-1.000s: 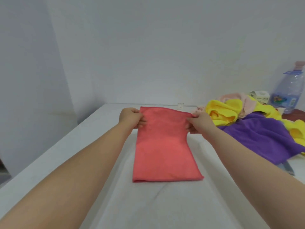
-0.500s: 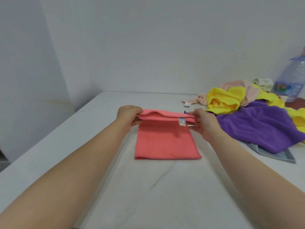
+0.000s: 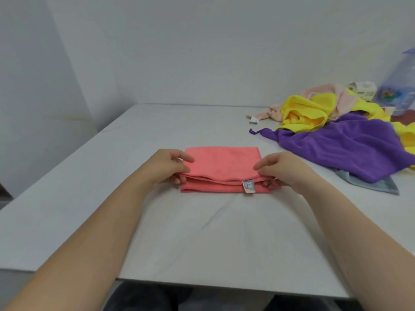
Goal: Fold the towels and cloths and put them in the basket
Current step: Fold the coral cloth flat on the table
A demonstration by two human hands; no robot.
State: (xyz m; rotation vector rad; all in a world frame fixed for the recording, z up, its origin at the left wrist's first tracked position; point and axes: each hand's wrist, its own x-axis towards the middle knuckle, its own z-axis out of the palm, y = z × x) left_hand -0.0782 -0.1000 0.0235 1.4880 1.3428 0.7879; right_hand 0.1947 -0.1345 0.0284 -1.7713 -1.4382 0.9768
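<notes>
- Coral cloth (image 3: 222,167) lies folded flat on the bench (image 3: 202,232), centre of view, just ahead of both hands.
- Long axis runs left-right across the view. The closed fold faces the far wall; the stacked open edges face the person.
- The top layer sits slightly back from the lower one along the near edge.
- A small label (image 3: 248,186) hangs off the near edge, right of centre.
- Left hand (image 3: 166,169) is at the near-left corner. Its fingers (image 3: 184,158) are curled: some lie on top of the upper layer, the rest tuck under the edge, pinching it.
- Right hand (image 3: 283,169) mirrors this at the near-right corner. Its fingers (image 3: 261,164) pinch the upper layer from above and below.
- Both forearms reach in from the near side, roughly symmetric.
- Loose pile lies far right on the bench, well apart from the coral cloth: purple cloth (image 3: 350,149) on top of a grey-blue cloth (image 3: 372,185), yellow cloth (image 3: 303,115) and pale pink cloth (image 3: 336,95) behind.
- A blue water bottle (image 3: 402,86) and a small carton (image 3: 363,88) stand behind the pile.
</notes>
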